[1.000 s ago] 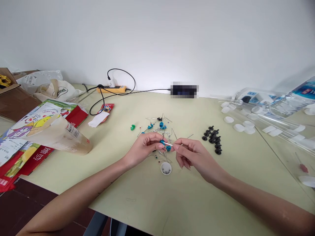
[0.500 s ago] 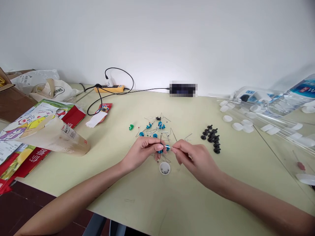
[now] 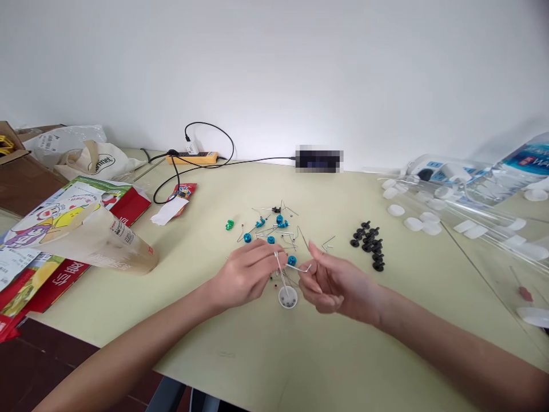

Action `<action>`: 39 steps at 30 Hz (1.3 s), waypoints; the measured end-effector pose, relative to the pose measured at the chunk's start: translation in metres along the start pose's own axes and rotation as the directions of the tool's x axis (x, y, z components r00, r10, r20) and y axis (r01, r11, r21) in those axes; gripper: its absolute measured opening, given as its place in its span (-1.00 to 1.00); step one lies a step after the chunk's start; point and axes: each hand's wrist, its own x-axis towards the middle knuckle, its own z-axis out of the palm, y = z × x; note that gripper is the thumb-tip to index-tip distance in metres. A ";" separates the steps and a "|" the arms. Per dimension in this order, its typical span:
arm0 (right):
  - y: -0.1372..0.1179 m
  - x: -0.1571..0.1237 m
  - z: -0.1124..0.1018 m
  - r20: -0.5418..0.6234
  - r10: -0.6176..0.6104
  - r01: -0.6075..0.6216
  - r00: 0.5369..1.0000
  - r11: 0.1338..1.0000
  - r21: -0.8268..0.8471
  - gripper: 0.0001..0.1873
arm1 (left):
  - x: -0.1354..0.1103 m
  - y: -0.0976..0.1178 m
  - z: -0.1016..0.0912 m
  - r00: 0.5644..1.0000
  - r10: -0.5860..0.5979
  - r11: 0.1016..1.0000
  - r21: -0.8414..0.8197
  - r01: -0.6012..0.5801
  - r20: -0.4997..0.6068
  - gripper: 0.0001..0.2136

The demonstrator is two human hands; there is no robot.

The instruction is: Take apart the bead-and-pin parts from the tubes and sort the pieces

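Observation:
Thin silver bent metal wire (image 3: 282, 276) hangs from the fingertips of my left hand (image 3: 249, 272), which is closed on it, back of the hand up. Whatever else lies within that grip is hidden. A slim L-shaped metal rod, like a hex key (image 3: 297, 267), sticks out to the right from the left fingertips. Its bent end lies by the index finger of my right hand (image 3: 330, 280). The right fingers curl loosely, with the thumb apart from them; I cannot tell whether they touch the rod. Just below is a small white dish (image 3: 287, 304) holding tiny metal parts.
Blue round pieces (image 3: 247, 237) and bent wires lie beyond my hands, with a green piece (image 3: 230, 225) to the left. Several black knobs (image 3: 368, 243) sit at right. A cup (image 3: 124, 246) leans at left. White caps (image 3: 414, 224) and bottles (image 3: 501, 177) lie far right.
My left hand has rolled over, back upward, so the wire now points down toward the dish. The right hand has turned, its pinch on the rod loosened and the bent end exposed.

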 end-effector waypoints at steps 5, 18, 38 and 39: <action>0.006 -0.001 0.014 -0.107 -0.209 0.185 0.972 0.963 -0.198 -0.59 | -0.001 0.001 0.002 0.999 0.039 0.999 0.032 -0.039 0.001 -0.80; 0.005 -0.004 0.004 -0.204 -0.472 0.237 0.858 0.715 -0.658 -0.42 | -0.001 0.004 0.010 0.887 -0.451 0.836 -0.304 0.457 0.094 -0.79; 0.002 -0.004 0.003 -0.269 -0.350 0.166 0.897 0.833 -0.528 -0.44 | -0.001 0.005 0.011 0.866 -0.482 0.805 -0.324 0.497 0.133 -0.81; 0.001 -0.003 0.003 -0.225 -0.232 0.131 0.946 0.912 -0.389 -0.43 | -0.003 0.005 0.010 0.908 -0.408 0.874 -0.246 0.418 0.095 -0.81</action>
